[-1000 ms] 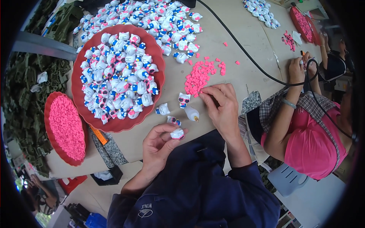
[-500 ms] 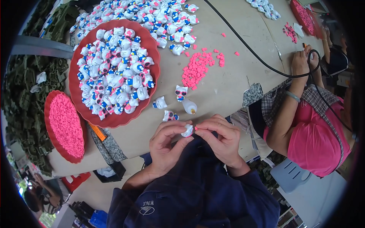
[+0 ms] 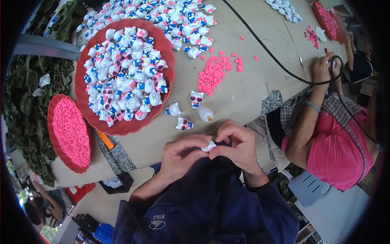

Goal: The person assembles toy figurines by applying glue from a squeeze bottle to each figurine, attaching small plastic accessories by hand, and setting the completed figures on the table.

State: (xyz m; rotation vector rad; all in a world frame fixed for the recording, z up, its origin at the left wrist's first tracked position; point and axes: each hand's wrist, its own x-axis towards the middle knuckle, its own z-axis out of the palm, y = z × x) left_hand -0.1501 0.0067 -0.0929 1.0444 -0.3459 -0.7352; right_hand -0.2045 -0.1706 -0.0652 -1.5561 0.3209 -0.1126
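Note:
My left hand (image 3: 178,156) pinches a small white cat figurine (image 3: 209,146) between thumb and fingers, just off the table's near edge. My right hand (image 3: 237,148) meets it from the other side, thumb and fingertips closed on the figurine. A bit of pink shows by the right thumb tip; whether it is a loose piece or part of the figurine I cannot tell. Beyond my hands lie a cat figurine with pink sunglasses (image 3: 196,98), another one on its side (image 3: 184,123), a white one turned away (image 3: 173,109) and a small translucent squeeze bottle (image 3: 205,114).
A red scalloped tray (image 3: 170,81) heaped with figurines stands left, beside a red dish (image 3: 89,142) of pink pieces. Loose pink pieces (image 3: 211,74) and many figurines (image 3: 191,22) lie farther back. A black cable (image 3: 268,51) crosses the table toward a co-worker in pink (image 3: 333,152).
My right hand has brought the small pink piece it pinched up against the figurine. Both hands and the figurine have shifted slightly right in view, and the figurine has turned.

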